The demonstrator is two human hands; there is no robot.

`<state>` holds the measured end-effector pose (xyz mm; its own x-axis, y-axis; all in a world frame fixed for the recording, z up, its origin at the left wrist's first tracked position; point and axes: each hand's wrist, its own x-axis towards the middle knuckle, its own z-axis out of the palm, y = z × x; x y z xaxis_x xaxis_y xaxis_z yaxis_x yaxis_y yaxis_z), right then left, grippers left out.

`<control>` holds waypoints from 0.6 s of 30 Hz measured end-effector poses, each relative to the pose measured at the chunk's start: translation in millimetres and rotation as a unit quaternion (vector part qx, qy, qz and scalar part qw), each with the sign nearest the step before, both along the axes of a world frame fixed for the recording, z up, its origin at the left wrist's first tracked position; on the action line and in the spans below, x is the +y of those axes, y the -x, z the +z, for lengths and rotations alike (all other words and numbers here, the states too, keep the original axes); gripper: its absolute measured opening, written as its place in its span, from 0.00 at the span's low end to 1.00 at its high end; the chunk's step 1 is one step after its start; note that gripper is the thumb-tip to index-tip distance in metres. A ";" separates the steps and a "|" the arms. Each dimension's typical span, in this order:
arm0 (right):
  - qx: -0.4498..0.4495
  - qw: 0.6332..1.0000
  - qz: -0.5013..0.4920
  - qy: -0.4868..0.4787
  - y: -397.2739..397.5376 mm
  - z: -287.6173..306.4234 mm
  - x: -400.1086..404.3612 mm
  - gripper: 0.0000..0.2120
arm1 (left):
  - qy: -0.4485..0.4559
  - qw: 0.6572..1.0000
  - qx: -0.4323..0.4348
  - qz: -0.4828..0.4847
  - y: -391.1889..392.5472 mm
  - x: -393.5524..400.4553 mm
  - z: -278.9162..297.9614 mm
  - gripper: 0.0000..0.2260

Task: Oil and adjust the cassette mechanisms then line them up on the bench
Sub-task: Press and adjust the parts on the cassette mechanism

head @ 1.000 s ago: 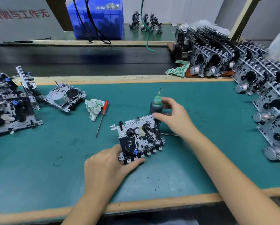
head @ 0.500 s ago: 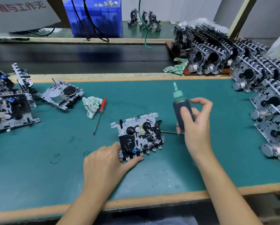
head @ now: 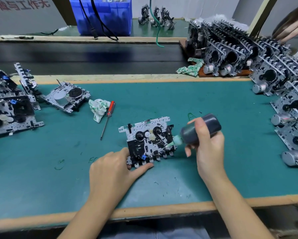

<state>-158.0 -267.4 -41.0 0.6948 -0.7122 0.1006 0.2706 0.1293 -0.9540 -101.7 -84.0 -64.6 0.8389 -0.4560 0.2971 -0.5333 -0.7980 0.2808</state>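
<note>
1. The cassette mechanism (head: 147, 140) lies flat on the green tabletop (head: 213, 104), and everything else is placed from it. The left hand (head: 113, 171) presses its near edge, fingers spread and thumb along the lower tabs. The right hand (head: 207, 145), just right of the mechanism, is wrapped closed around the dark oil bottle (head: 200, 129), which is tipped so its green nozzle (head: 172, 143) meets the mechanism's right side.
2. Risk: too firm a squeeze likely floods the gears and the mat, since the bottle is tilted nozzle-down.
3. Risk: the left hand holds only one edge, so a push from the nozzle may skid or pivot the plate.
4. Risk: the nozzle tip is too small to tell which part it touches; oil may land on the wrong one.
5. Half a second ago the bottle stands upright, lifted clear to the right of the mechanism; now it is tilted down against it. The left hand's hold is unchanged.
6. The red screwdriver (head: 108, 116) and the rag (head: 99, 109) lie up-left of the mechanism, untouched.
</note>
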 end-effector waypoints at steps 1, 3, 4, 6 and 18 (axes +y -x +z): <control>0.003 1.000 -0.003 0.015 -0.4 -1.7 1.5 0.14 | -0.001 1.000 0.002 0.001 0.2 -0.1 0.2 0.30; 0.003 1.000 -0.003 0.027 -1.0 -3.5 3.0 0.13 | -0.005 1.000 0.004 0.002 0.2 -0.4 0.8 0.30; 0.003 1.000 -0.001 0.028 -1.1 -4.0 3.3 0.14 | -0.007 1.000 0.004 0.002 0.2 -0.4 1.0 0.30; 0.007 0.999 0.004 0.036 -1.2 -5.1 3.1 0.16 | -0.004 1.000 0.006 -0.003 0.4 -0.6 1.5 0.31; 0.033 0.996 0.023 0.085 -2.7 -7.2 4.8 0.21 | 0.001 1.000 0.021 -0.011 -0.2 -0.5 1.0 0.29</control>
<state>-155.3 -262.6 -48.2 0.7354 -0.6561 0.1693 0.2032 -0.0248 -0.9788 -101.5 -84.5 -63.6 0.8399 -0.4742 0.2639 -0.5391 -0.7851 0.3050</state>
